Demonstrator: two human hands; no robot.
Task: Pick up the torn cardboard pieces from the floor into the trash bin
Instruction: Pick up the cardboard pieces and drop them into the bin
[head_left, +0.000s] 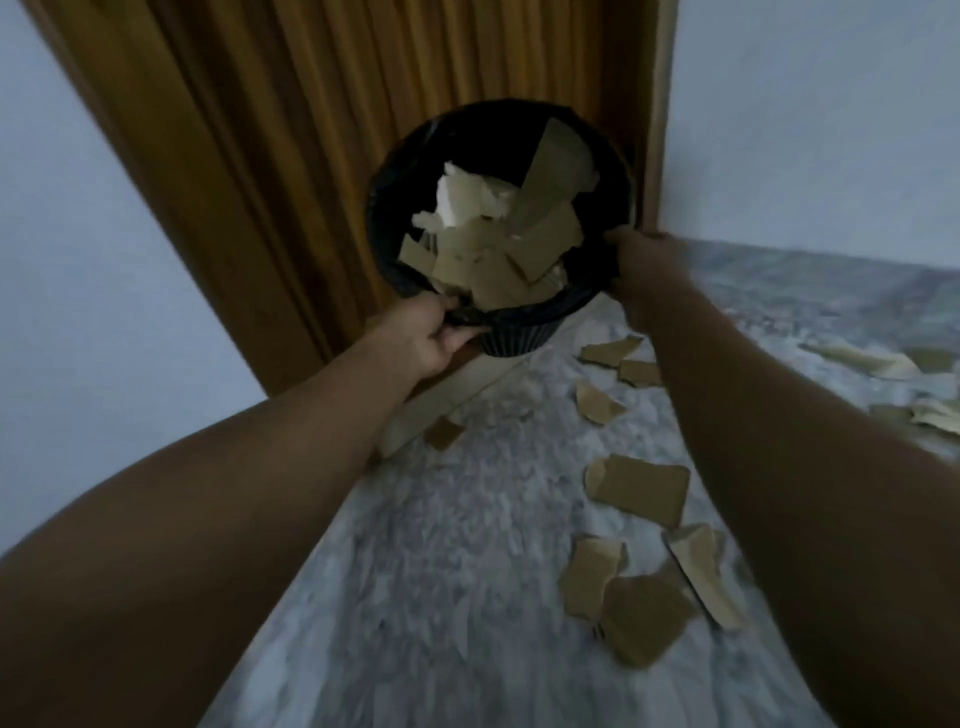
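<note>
A black trash bin (467, 135) lined with a dark bag is tilted toward me in front of the door, and it holds several torn brown and white cardboard pieces (498, 244). My left hand (426, 338) grips the near left rim. My right hand (641, 265) grips the right rim. More torn cardboard pieces lie on the grey marbled floor: one large piece (641, 488) in the middle right, a cluster (628, 597) nearer me, small ones (610, 353) close to the bin, and others (878, 364) at the far right.
A ribbed wooden door (270, 156) stands behind the bin, with pale walls (810, 119) on both sides. A light door sill (457, 395) runs along the floor under the bin. Open marbled floor (457, 545) stretches toward me.
</note>
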